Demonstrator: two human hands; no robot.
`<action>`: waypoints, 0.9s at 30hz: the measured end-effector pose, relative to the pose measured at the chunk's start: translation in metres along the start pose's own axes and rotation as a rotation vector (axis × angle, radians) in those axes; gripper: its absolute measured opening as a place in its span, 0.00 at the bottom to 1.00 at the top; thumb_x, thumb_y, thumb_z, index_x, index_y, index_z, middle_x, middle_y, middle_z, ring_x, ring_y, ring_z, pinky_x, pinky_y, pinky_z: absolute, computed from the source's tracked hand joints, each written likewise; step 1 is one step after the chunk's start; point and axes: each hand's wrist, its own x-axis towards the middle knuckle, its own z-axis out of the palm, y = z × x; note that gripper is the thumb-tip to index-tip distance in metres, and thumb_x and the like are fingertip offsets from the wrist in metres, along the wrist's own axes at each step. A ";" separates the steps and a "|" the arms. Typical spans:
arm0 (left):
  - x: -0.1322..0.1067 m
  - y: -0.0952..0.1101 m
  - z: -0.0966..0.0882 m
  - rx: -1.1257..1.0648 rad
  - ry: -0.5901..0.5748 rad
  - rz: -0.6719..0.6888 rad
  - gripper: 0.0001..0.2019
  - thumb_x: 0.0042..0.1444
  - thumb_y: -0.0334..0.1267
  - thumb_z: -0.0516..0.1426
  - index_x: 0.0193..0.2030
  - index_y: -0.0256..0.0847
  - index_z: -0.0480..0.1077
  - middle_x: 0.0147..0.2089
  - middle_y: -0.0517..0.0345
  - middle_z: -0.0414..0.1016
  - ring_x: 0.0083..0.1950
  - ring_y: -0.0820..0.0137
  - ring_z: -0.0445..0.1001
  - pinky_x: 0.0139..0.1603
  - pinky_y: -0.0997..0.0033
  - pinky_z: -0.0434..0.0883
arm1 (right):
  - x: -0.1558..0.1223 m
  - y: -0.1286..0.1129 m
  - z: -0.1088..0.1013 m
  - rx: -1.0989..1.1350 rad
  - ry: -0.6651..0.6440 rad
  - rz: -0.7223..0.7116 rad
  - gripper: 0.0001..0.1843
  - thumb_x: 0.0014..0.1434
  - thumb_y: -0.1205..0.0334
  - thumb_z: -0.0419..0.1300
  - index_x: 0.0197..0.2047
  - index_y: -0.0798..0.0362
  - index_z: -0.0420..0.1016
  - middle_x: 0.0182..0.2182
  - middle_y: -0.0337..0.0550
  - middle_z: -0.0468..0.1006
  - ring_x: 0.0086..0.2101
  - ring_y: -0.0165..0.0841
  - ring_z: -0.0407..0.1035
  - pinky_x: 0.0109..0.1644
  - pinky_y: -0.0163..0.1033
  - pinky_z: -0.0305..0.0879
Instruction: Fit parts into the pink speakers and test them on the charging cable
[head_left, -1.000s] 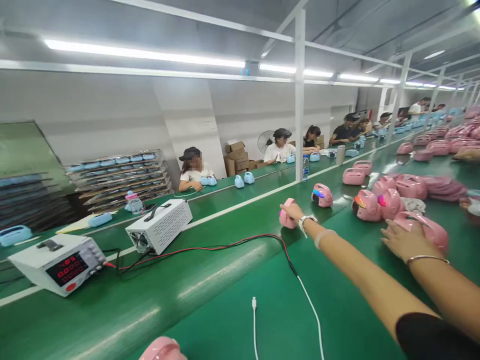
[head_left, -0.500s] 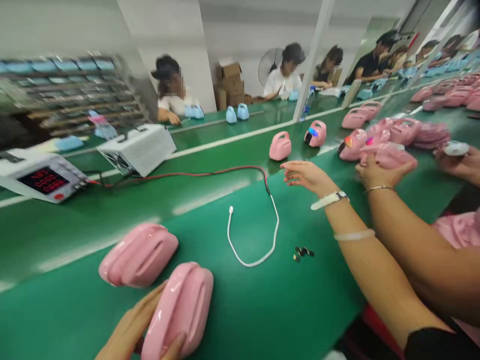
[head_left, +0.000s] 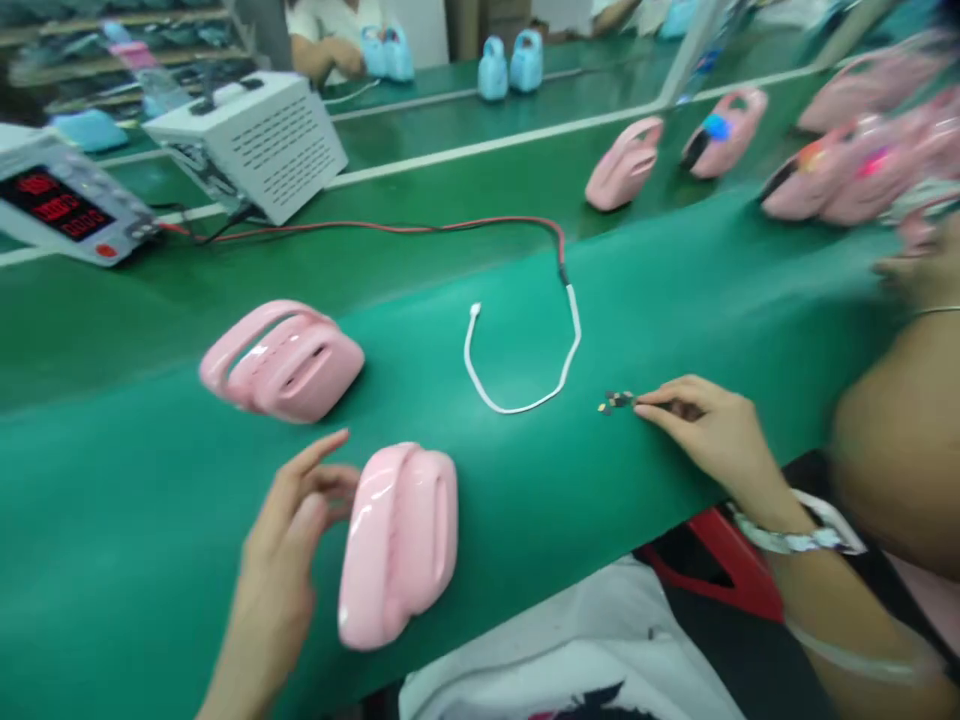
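Observation:
My left hand (head_left: pixel 281 545) is open at the lower left, fingers apart, just left of a glossy pink handled case (head_left: pixel 397 540) lying on the green belt (head_left: pixel 112 520). It holds nothing. A second pink case (head_left: pixel 281 360) lies behind it, handle up. My right hand (head_left: pixel 709 430), with a watch on its wrist, pinches at a little cluster of small dark parts (head_left: pixel 616 402) on the belt. A white cable (head_left: pixel 525 400) curls between the two hands.
A co-worker's blurred arm with a thin bangle (head_left: pixel 900 420) reaches in from the right. More pink cases (head_left: pixel 626 165) stand further along. A white vented box (head_left: pixel 251 140) and a meter with red digits (head_left: pixel 56 205) sit at the back left, joined by red and black leads.
The view has dropped toward the near belt. My left hand has let go of the pink case. My right hand has drawn back from the far cases to the small dark parts.

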 end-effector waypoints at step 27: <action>0.011 -0.005 0.020 -0.261 -0.447 0.042 0.26 0.51 0.51 0.64 0.57 0.57 0.69 0.57 0.60 0.69 0.54 0.58 0.68 0.54 0.62 0.65 | -0.038 -0.135 0.082 0.982 -1.090 0.583 0.28 0.38 0.71 0.76 0.22 0.54 0.56 0.21 0.37 0.78 0.12 0.19 0.60 0.14 0.23 0.52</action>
